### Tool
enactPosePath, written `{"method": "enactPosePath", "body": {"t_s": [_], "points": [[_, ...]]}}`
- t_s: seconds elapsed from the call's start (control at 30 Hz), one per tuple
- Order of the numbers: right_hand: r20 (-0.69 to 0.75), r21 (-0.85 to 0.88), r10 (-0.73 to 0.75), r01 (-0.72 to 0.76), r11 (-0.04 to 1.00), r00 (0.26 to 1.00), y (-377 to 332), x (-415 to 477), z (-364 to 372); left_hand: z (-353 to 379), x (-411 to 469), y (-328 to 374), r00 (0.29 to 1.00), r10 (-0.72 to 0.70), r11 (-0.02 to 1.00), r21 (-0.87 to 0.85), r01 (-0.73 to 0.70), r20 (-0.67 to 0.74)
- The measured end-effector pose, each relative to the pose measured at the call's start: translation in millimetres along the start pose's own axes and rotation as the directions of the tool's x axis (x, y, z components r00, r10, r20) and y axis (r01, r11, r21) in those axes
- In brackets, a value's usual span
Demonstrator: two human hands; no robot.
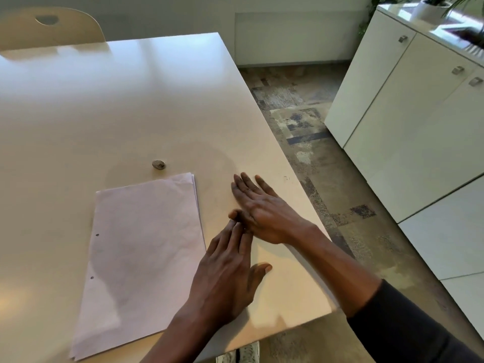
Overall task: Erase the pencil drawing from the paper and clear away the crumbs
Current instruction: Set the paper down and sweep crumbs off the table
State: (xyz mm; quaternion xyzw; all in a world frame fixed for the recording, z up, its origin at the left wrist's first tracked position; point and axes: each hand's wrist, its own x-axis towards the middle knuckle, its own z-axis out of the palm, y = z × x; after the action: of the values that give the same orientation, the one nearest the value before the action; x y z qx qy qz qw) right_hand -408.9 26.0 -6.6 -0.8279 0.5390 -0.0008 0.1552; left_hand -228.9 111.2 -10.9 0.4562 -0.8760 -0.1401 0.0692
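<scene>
A small stack of white punched paper (pixel 141 255) lies on the beige table (pixel 104 113) near its front edge; no pencil lines show clearly on the top sheet. A small grey worn eraser (pixel 159 164) sits on the table just beyond the paper's far edge. My left hand (pixel 227 276) lies flat on the table right of the paper, fingers straight, tips touching my right hand. My right hand (pixel 262 208) rests flat on the table further right, fingers spread, near the table's right edge. Neither hand holds anything. Crumbs are too small to see.
The table's right edge (pixel 301 205) runs diagonally beside my right hand, with patterned floor (pixel 327 153) beyond. White cabinets (pixel 406 113) stand at the right. A wooden chair back (pixel 49 27) rises behind the table's far left corner.
</scene>
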Motion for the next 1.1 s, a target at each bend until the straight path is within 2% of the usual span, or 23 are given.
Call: {"method": "enactPosePath", "body": {"t_s": [0.3, 0.4, 0.53, 0.6, 0.9, 1.0, 1.1], "points": [[-0.072, -0.002, 0.231, -0.231, 0.973, 0.970, 22.0, -14.4, 0.9, 4.1, 2.0, -4.0, 1.000, 0.026, 0.998, 0.063, -0.025, -0.004], [-0.109, -0.016, 0.195, -0.198, 0.980, 0.975, 19.5, -18.7, -2.5, 4.8, 1.4, -4.6, 0.999, 0.036, 0.996, 0.078, -0.034, -0.020], [-0.060, 0.038, 0.079, -0.077, 0.996, 0.995, 2.1, -13.5, -0.5, 4.0, 1.6, -4.2, 0.999, 0.044, 0.997, 0.066, -0.042, -0.029], [-0.040, 0.059, 0.064, -0.062, 0.996, 0.997, -1.8, -8.3, 2.9, 4.0, 2.1, -4.9, 0.998, 0.054, 0.997, 0.054, -0.053, -0.015], [-0.081, 0.036, 0.236, -0.234, 0.972, 0.968, 21.4, -11.1, 1.1, 4.4, 1.7, -3.2, 0.999, 0.046, 0.994, 0.096, -0.043, -0.026], [-0.141, 0.118, 0.260, -0.245, 0.962, 0.955, 27.8, -17.4, -2.8, 3.2, 1.7, -2.2, 0.999, 0.038, 0.995, 0.090, -0.036, -0.026], [-0.246, 0.264, 0.250, -0.184, 0.947, 0.936, 27.6, -26.9, -8.3, -1.3, 2.7, 0.3, 1.000, 0.023, 0.998, 0.063, -0.023, -0.003]]}}
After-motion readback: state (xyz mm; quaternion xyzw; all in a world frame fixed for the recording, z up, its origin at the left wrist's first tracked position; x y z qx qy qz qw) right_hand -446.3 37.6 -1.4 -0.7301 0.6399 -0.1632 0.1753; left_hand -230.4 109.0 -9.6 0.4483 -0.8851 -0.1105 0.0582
